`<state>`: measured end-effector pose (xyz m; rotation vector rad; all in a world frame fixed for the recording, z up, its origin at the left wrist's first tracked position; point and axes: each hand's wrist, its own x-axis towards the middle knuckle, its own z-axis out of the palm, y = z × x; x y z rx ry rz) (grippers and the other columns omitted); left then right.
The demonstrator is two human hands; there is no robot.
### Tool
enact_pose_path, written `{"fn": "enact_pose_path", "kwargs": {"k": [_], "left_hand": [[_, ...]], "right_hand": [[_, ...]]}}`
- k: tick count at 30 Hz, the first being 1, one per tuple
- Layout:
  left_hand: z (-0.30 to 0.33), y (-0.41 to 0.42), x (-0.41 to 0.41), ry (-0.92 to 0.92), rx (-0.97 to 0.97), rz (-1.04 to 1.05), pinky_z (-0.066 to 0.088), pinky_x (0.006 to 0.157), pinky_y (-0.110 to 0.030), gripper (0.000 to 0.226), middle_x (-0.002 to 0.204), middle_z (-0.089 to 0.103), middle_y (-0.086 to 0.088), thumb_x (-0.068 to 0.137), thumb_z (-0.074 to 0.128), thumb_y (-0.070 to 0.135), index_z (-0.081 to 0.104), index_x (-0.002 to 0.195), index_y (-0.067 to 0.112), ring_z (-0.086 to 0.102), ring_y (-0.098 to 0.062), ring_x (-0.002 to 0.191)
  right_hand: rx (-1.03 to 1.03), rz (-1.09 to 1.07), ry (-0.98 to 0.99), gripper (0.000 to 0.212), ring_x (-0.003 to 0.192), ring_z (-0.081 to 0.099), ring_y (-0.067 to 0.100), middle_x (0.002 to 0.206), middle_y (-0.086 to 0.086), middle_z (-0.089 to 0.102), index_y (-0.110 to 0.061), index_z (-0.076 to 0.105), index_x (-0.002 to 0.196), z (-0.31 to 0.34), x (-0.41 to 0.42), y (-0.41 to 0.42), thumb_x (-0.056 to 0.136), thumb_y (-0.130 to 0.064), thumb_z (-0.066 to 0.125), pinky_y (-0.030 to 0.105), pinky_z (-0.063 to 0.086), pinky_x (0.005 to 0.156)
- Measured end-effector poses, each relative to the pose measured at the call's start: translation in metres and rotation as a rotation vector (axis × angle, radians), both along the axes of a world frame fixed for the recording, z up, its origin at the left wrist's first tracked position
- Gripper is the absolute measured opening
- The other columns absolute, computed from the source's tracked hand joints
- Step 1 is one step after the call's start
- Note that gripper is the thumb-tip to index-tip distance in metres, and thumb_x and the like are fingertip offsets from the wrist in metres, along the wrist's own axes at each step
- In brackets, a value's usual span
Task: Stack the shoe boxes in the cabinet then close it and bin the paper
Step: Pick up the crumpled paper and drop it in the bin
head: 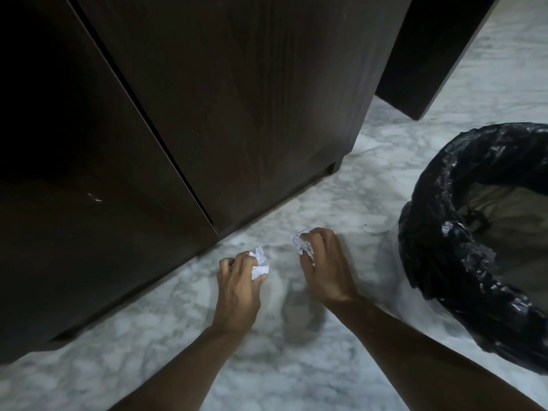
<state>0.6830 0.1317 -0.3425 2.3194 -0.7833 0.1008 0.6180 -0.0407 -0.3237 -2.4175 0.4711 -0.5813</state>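
A: So, head view first: any brand, label or writing to read?

B: None that I can make out. The cabinet [207, 99] is plain dark wood grain, both doors shut, with only a thin seam between them. The crumpled sheets show no legible print.

A: Containers, then?

B: One, the bin [474, 232], to the right of the cabinet and apart from it, standing on the marble floor [385, 179]. A black bin liner [439, 250] is folded over its rim. Inside I see only a dull greyish lining; whether anything lies at the bottom I cannot tell.

A: And the shoe boxes?

B: Not visible; the cabinet's closed doors hide whatever is inside.

A: Where is the paper?

B: In two wads, both just in front of the cabinet's lower edge, low over the floor. The left hand [237, 289] is clenched around the left paper ball [261, 264], white showing past the fingers. The right hand [324, 268] is curled tight around the right paper ball [302, 243], which pokes out at the fingertips.

A: Which wad is nearer the bin?

B: The right one, lying between the cabinet's corner and the bin, though well short of the rim.
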Motion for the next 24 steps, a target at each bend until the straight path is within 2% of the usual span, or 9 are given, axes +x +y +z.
{"fn": "enact_pose_path", "kwargs": {"k": [2, 6, 8, 11, 15, 17, 21, 24], "left_hand": [[0.015, 0.0, -0.003, -0.015, -0.038, -0.021, 0.03, 0.083, -0.023, 0.026, 0.112, 0.056, 0.006, 0.082, 0.063, 0.01, 0.052, 0.102, 0.02, 0.039, -0.018, 0.092], [0.062, -0.002, -0.001, -0.053, -0.149, -0.004, 0.031, 0.087, -0.017, 0.014, 0.113, 0.06, -0.001, 0.089, 0.059, 0.018, 0.057, 0.101, 0.011, 0.044, -0.022, 0.094], [0.095, -0.007, 0.0, -0.092, -0.213, -0.019, 0.028, 0.085, -0.014, 0.016, 0.114, 0.061, -0.004, 0.088, 0.065, 0.01, 0.056, 0.102, 0.011, 0.044, -0.02, 0.095], [0.148, -0.024, -0.004, -0.171, -0.324, -0.056, 0.032, 0.08, -0.024, 0.018, 0.112, 0.06, -0.002, 0.089, 0.063, 0.011, 0.052, 0.103, 0.015, 0.034, -0.009, 0.092], [0.21, -0.06, -0.023, -0.149, -0.41, -0.095, 0.039, 0.078, -0.033, 0.017, 0.108, 0.061, -0.003, 0.088, 0.063, 0.017, 0.057, 0.101, 0.008, 0.034, -0.012, 0.091], [0.238, -0.08, -0.041, -0.131, -0.437, -0.14, 0.041, 0.077, -0.036, 0.02, 0.106, 0.061, -0.003, 0.086, 0.061, 0.021, 0.057, 0.101, 0.008, 0.038, -0.018, 0.091], [0.273, -0.124, -0.082, -0.079, -0.453, -0.246, 0.044, 0.079, -0.039, 0.02, 0.101, 0.06, -0.002, 0.086, 0.065, 0.018, 0.057, 0.1, 0.007, 0.042, -0.02, 0.093], [0.279, -0.152, -0.107, 0.094, -0.376, -0.326, 0.042, 0.082, -0.032, 0.022, 0.099, 0.047, 0.007, 0.09, 0.065, 0.019, 0.056, 0.108, 0.009, 0.045, -0.02, 0.101]], "right_hand": [[0.04, 0.016, -0.06, 0.03, 0.103, 0.056, 0.028, 0.113, 0.01, 0.056, -0.011, 0.059, 0.113, 0.021, -0.017, 0.003, 0.084, -0.006, 0.062, 0.039, 0.051, 0.086], [0.014, 0.117, -0.153, 0.034, 0.107, 0.055, 0.024, 0.115, 0.007, 0.054, -0.011, 0.057, 0.117, 0.084, -0.053, 0.021, 0.084, -0.005, 0.064, 0.031, 0.047, 0.092], [0.009, 0.135, -0.176, 0.034, 0.107, 0.055, 0.023, 0.116, 0.006, 0.052, -0.01, 0.056, 0.12, 0.117, -0.069, 0.031, 0.086, -0.007, 0.062, 0.028, 0.046, 0.093], [0.009, 0.075, -0.275, 0.03, 0.105, 0.054, 0.02, 0.113, 0.007, 0.053, -0.006, 0.056, 0.116, 0.167, -0.085, 0.038, 0.087, -0.007, 0.06, 0.015, 0.04, 0.093], [0.005, -0.136, -0.409, 0.027, 0.096, 0.052, 0.009, 0.105, 0.005, 0.057, -0.006, 0.06, 0.111, 0.223, -0.101, 0.022, 0.086, -0.006, 0.069, 0.005, 0.035, 0.084], [0.059, -0.278, -0.444, 0.022, 0.094, 0.054, 0.01, 0.103, 0.003, 0.059, -0.013, 0.06, 0.109, 0.246, -0.112, 0.001, 0.088, -0.014, 0.068, 0.01, 0.038, 0.081], [0.156, -0.489, -0.409, 0.02, 0.099, 0.056, 0.018, 0.108, 0.001, 0.059, -0.025, 0.054, 0.107, 0.262, -0.137, -0.055, 0.09, -0.031, 0.063, 0.03, 0.044, 0.086], [0.277, -0.617, -0.323, 0.024, 0.102, 0.056, 0.021, 0.113, 0.002, 0.057, -0.028, 0.049, 0.107, 0.256, -0.15, -0.088, 0.089, -0.037, 0.06, 0.038, 0.046, 0.088]]}}
